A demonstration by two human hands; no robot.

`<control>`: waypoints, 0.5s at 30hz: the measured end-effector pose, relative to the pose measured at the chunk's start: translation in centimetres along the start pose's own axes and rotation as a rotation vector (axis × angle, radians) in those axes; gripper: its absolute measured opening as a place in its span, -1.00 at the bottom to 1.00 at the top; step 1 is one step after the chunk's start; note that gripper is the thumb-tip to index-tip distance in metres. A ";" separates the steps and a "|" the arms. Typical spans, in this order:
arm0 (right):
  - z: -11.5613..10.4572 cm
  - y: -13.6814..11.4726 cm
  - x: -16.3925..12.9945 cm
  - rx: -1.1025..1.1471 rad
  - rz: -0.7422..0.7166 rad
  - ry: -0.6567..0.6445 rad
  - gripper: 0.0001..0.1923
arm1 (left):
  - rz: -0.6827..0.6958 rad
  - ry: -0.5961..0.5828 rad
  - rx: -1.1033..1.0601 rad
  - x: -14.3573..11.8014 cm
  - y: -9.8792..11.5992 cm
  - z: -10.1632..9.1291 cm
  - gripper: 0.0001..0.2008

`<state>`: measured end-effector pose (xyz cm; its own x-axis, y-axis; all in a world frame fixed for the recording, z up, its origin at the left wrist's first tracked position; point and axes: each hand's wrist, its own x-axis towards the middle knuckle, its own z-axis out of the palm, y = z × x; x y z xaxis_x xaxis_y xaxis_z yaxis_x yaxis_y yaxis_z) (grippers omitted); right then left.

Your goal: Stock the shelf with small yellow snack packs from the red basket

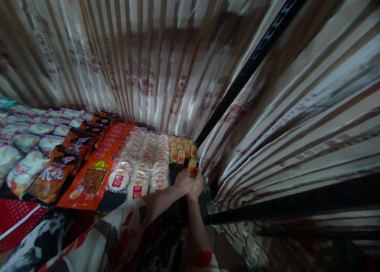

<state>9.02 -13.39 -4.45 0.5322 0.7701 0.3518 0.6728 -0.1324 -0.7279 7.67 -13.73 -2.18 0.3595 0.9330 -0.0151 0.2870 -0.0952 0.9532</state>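
My left hand (pixel 183 181) and my right hand (pixel 196 187) meet at the right end of the shelf, both closed around the lower part of a small gold snack packet (pixel 192 165) with a red label. Just behind it stand rows of matching small gold packets (pixel 181 156). To the left of my hands lie overlapping rows of round white crackers in clear wrappers (pixel 137 189), each with a red label. My fingertips are partly hidden and blurred.
Further left are orange bags of stick snacks (pixel 89 181), brown-orange bags (pixel 50 177) and white puffed-snack bags (pixel 28 171). Striped curtain (pixel 142 58) hangs behind and to the right. A black pole (pixel 249 70) rises at the shelf's back right corner; a black bar (pixel 267 208) runs rightwards.
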 end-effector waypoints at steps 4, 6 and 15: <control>0.7 0.5 1.4 0.016 -0.018 -0.021 -0.47 | 0.099 0.042 0.157 1.7 -0.5 -0.2 -0.44; 1.1 0.8 1.9 0.025 -0.021 -0.026 -0.47 | 0.090 0.043 0.172 2.3 -0.6 -0.3 -0.45; 2.1 0.4 3.3 0.050 -0.053 -0.036 -0.48 | -0.041 -0.039 -0.043 3.4 -0.4 -1.1 -0.41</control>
<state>9.94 -9.53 -4.80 0.4774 0.7970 0.3699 0.6726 -0.0606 -0.7375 7.83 -10.18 -2.25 0.3830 0.9214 -0.0658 0.2643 -0.0410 0.9636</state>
